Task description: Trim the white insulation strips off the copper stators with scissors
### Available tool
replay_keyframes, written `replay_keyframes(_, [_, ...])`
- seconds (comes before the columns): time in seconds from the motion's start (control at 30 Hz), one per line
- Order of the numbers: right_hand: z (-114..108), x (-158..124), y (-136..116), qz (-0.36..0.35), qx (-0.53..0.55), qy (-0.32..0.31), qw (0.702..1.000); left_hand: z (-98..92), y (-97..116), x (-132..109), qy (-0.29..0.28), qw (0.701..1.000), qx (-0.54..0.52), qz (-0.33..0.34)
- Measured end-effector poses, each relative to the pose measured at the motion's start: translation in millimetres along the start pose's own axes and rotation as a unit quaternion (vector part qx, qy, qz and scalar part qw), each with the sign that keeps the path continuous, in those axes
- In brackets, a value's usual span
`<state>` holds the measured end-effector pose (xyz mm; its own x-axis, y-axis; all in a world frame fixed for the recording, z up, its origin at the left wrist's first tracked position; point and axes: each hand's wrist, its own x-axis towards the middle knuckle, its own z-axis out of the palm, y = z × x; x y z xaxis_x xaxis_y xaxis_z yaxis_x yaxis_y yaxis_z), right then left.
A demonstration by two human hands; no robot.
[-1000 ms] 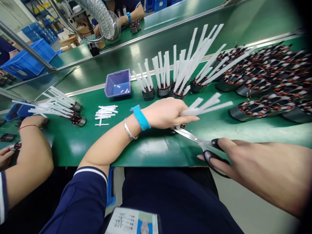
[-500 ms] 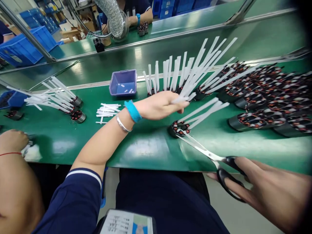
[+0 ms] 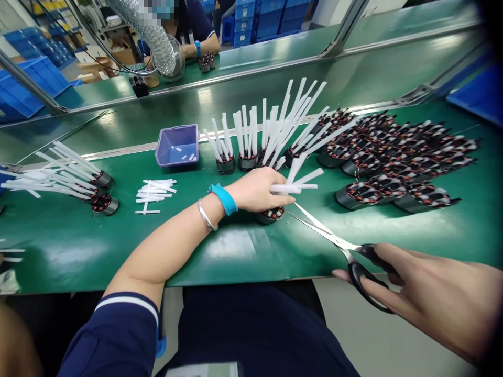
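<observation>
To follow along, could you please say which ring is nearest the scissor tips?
The ring just below the left hand, standing alone; the others are grouped farther away.

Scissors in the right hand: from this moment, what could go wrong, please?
Cut finger: the scissors in the right hand have parted blades, and one tip looks very close to the left hand; a slip might nick it.
Damaged part: the left hand partly covers the round part beneath, so a blade might catch it unseen.
Knocked strips: tall white strips stand just beyond the left hand, which might brush them.
</observation>
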<state>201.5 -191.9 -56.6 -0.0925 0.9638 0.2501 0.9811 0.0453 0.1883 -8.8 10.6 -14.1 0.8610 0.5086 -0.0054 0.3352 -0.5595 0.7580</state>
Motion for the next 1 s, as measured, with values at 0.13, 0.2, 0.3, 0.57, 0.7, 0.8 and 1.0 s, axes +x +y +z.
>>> replay_keyframes(0.13, [-2, 24, -1, -0.056, -0.022, -0.02, 0.998, -8.1, -1, 4, -0.024, 0.998, -0.049, 0.014])
replay_keyframes(0.2, [-6, 43, -3, -0.057, -0.008, -0.099, 0.993, -11.9, -1, 6, -0.039, 0.997, -0.066, 0.014])
replay_keyframes(0.3, [-14, 67, -2, -0.054, -0.019, -0.205, 0.977, -15.9, -2, 10, -0.059, 0.996, -0.066, 0.017])
replay_keyframes(0.57, [-8, 114, 22, -0.17, -0.014, -0.218, 0.961, -24.4, -6, 14, -0.09, 0.993, -0.059, 0.04])
replay_keyframes(0.7, [-1, 127, 33, -0.225, -0.021, -0.216, 0.95, -26.1, -7, 14, -0.096, 0.994, -0.053, 0.027])
replay_keyframes(0.8, [2, 130, 39, -0.258, 0.007, -0.173, 0.95, -25.0, -8, 15, -0.091, 0.994, -0.055, 0.019])
replay_keyframes(1.0, [17, 116, 50, -0.227, 0.066, -0.072, 0.969, -30.3, -5, 6, -0.043, 0.998, -0.038, 0.011])
